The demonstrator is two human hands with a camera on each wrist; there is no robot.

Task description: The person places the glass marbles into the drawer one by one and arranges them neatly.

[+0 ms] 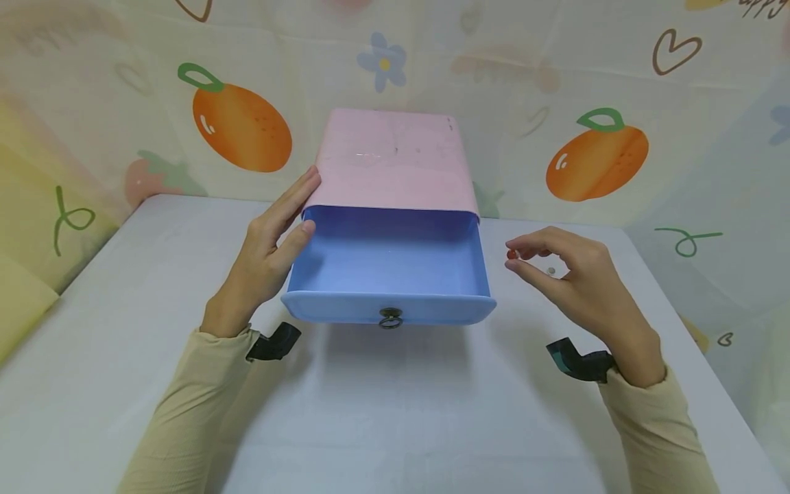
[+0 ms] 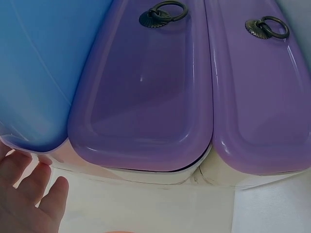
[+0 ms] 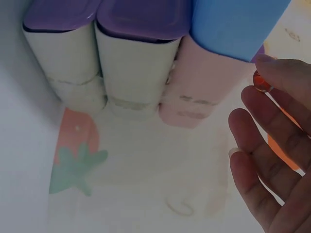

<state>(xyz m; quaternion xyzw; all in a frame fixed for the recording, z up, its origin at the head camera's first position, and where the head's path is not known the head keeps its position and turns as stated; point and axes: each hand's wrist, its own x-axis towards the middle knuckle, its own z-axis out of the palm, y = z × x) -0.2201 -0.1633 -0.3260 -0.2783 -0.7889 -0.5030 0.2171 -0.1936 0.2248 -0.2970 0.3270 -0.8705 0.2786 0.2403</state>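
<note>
Nearest to you are your two cream sleeves (image 1: 185,405), each ending in a dark wrist mount, stretched over the white worktop (image 1: 395,412).

Your right hand (image 1: 580,288) hovers above the worktop just right of the drawer, fingers curled loosely, with thumb and forefinger pinched on a small red bead (image 1: 511,254). In the right wrist view the bead (image 3: 261,81) sits at your fingertips, close beside the front corner of the blue drawer, not touching it. A small grey dot (image 1: 552,272) shows near your palm in the head view; you cannot tell whether it lies on the worktop or in the hand.

Your left hand (image 1: 271,250) is flat and relaxed, fingers straight, resting against the left side of the pink cabinet (image 1: 391,161) where the drawer comes out, thumb against the drawer's left wall.

The blue drawer (image 1: 389,264) is pulled well out of the top of the cabinet, with nothing visible inside it, and a dark ring pull (image 1: 391,318) hangs from the middle of its front. In the left wrist view two purple drawers (image 2: 141,92) below it sit closed, each with its own ring pull.

Behind the cabinet hangs a backdrop printed with oranges (image 1: 242,127), hearts and a flower.
</note>
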